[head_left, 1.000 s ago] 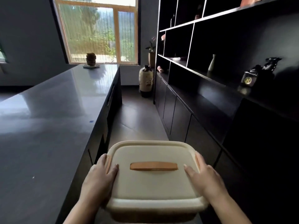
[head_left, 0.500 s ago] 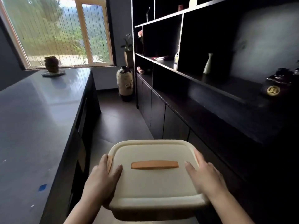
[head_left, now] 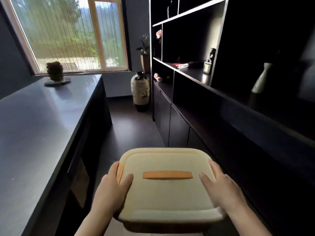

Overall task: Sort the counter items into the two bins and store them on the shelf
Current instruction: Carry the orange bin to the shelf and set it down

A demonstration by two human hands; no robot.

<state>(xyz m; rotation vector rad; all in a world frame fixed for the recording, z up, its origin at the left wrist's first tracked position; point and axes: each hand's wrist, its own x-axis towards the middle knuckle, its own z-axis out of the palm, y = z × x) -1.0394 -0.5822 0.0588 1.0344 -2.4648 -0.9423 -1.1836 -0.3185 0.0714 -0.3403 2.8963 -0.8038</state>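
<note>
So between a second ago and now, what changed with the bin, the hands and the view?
The view has swung right, toward the dark shelf unit: the counter has slid further to the left of the picture, and the shelf fills more of it. Nothing was taken hold of or let go. The left hand and right hand still grip the sides of the lidded cream bin, thumbs on the lid, level in front of the body.

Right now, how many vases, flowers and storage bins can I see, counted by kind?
Vases: 2, a large cream floor vase with dark neck and a slim white shelf vase.
Pink flowers: 1.
Cream lidded bins with orange handle: 1, held in both hands.
Total: 4.
</note>
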